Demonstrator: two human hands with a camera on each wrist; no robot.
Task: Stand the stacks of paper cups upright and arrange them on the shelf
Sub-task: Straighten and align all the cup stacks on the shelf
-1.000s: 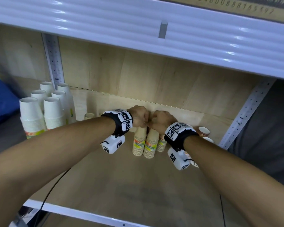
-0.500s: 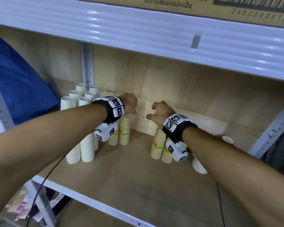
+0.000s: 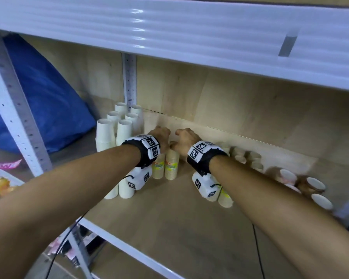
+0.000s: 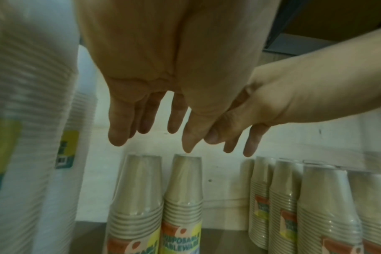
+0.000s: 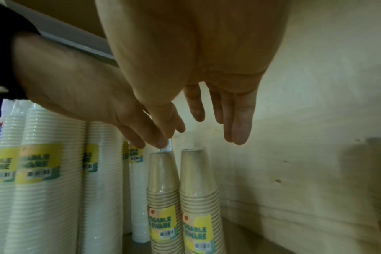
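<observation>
**Both hands poised over two upright tan cup stacks at the back of the shelf**

Head view. Two tan cup stacks (image 3: 168,165) stand upright, rims down, side by side near the back wall (image 3: 220,101) of the wooden shelf (image 3: 169,218). Each carries a yellow-green label low on its side. Just to their left stands a cluster of taller white cup stacks (image 3: 117,137). To the right, more tan stacks stand behind the right forearm, and at the far right several stacks lie tipped over (image 3: 310,186), open rims facing out. The left hand (image 3: 159,135) and right hand (image 3: 186,139) sit close together directly above the pair. Bare board lies in front, out to the white front edge; the upper shelf (image 3: 169,33) hangs low overhead.

Left wrist view. Left hand (image 4: 154,96) fingers hang straight and loosely spread, gripping nothing, just above the two tan stacks (image 4: 159,202). The right hand (image 4: 261,111) reaches in beside it, fingers also extended. Whether any fingertip touches a stack top cannot be told. Another group of tan stacks (image 4: 294,197) stands to the right with a gap between.

Right wrist view. Right hand (image 5: 218,96) fingers hang straight down, slack, holding nothing. The left hand (image 5: 111,110) reaches down to the top of the nearer tan stack (image 5: 163,197); contact is not clear. White stacks (image 5: 54,171) stand close on the left.
</observation>
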